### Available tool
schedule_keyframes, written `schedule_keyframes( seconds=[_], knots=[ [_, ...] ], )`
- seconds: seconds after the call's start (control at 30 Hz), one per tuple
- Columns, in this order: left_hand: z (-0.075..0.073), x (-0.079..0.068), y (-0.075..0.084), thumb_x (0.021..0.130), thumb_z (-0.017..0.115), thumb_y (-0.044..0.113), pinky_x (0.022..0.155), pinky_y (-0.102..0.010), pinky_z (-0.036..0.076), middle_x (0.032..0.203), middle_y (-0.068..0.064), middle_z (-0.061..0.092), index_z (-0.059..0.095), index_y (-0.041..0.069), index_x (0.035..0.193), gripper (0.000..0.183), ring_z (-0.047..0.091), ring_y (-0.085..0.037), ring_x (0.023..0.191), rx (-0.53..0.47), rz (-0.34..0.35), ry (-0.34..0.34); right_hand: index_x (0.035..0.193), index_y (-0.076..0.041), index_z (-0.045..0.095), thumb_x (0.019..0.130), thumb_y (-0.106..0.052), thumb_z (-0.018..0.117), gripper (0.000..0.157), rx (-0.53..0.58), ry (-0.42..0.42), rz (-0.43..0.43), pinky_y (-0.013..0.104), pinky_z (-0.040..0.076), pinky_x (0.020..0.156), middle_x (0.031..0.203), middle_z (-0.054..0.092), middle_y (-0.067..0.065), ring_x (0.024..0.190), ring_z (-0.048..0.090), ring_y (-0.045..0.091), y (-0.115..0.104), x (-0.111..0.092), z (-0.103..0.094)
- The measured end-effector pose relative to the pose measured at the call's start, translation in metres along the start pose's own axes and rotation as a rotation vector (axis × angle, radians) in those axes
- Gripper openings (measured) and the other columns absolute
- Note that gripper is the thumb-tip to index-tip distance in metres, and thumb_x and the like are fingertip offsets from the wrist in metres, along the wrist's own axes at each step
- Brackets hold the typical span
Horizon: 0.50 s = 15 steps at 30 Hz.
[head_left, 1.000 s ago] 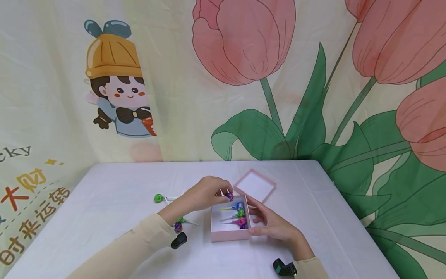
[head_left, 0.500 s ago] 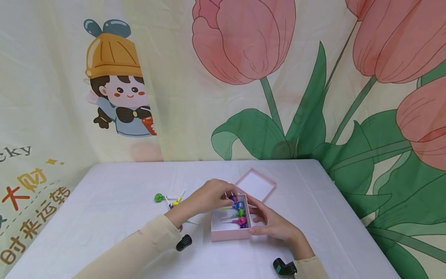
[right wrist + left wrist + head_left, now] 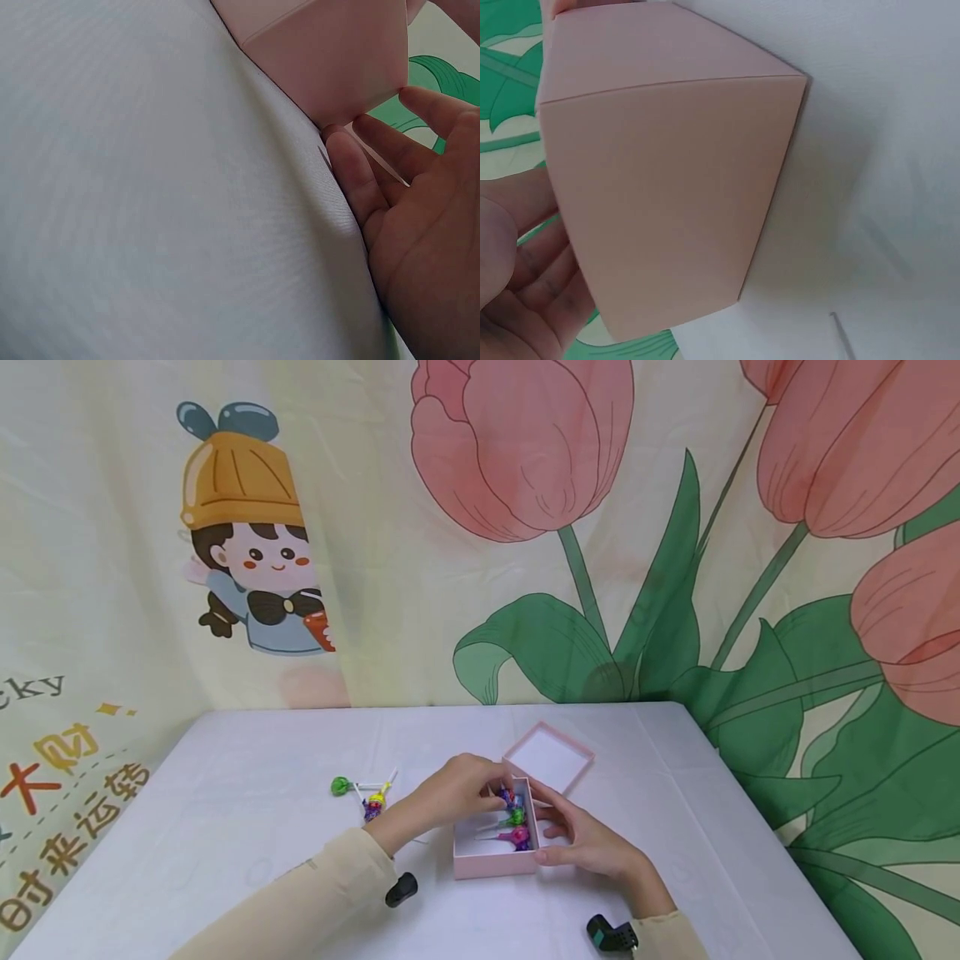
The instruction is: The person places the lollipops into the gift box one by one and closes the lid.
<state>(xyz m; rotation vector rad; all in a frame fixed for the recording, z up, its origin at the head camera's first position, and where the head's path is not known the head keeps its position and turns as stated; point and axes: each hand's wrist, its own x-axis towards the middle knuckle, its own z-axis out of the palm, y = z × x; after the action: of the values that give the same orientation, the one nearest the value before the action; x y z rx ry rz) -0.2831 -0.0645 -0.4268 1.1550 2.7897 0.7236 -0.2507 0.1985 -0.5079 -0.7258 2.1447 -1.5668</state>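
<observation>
My left hand (image 3: 468, 787) reaches over the back of an open pink box (image 3: 495, 865) and pinches a dark red-and-blue wrapped lollipop (image 3: 506, 795) low inside it. Below that lie a blue lollipop (image 3: 519, 802), a green lollipop (image 3: 516, 817) and a pink lollipop (image 3: 516, 837), heads along the right wall. In the left wrist view the box wall (image 3: 675, 195) hides the left fingertips and what they hold. My right hand (image 3: 592, 842) grips the box's right side, thumb at the front corner; the right wrist view shows its fingertips (image 3: 349, 154) against the box.
The pink-rimmed lid (image 3: 551, 760) lies inner side up behind the box. Left of the box are a green lollipop (image 3: 341, 786) and yellow and purple lollipops (image 3: 374, 806), partly behind the left forearm. A white cloth covers the table (image 3: 262, 793).
My left hand has moved slightly right and down, bringing the dark lollipop from above the box's back edge into it beside the blue one. The right hand stays on the box.
</observation>
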Motion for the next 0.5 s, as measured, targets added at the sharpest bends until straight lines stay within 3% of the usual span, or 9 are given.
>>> schedule_keyframes(
  seconds=[0.13, 0.5],
  knots=[
    [0.004, -0.001, -0.001, 0.094, 0.083, 0.013, 0.077, -0.029, 0.054, 0.091, 0.003, 0.075, 0.077, 0.011, 0.106, 0.014, 0.067, -0.017, 0.081, 0.021, -0.002, 0.009, 0.171, -0.027, 0.019, 0.095, -0.031, 0.081, 0.099, -0.004, -0.001, -0.010, 0.031, 0.045, 0.112, 0.174, 0.028, 0.006, 0.151, 0.041, 0.031, 0.001, 0.001, -0.001],
    [0.016, -0.003, -0.006, 0.094, 0.083, 0.015, 0.079, -0.030, 0.055, 0.086, 0.006, 0.073, 0.077, 0.013, 0.103, 0.011, 0.061, -0.009, 0.078, 0.059, 0.002, 0.041, 0.171, -0.028, 0.019, 0.094, -0.031, 0.082, 0.099, -0.003, 0.008, 0.019, 0.030, 0.045, 0.112, 0.174, 0.026, 0.005, 0.151, 0.041, 0.031, 0.000, 0.001, 0.001]
  ],
)
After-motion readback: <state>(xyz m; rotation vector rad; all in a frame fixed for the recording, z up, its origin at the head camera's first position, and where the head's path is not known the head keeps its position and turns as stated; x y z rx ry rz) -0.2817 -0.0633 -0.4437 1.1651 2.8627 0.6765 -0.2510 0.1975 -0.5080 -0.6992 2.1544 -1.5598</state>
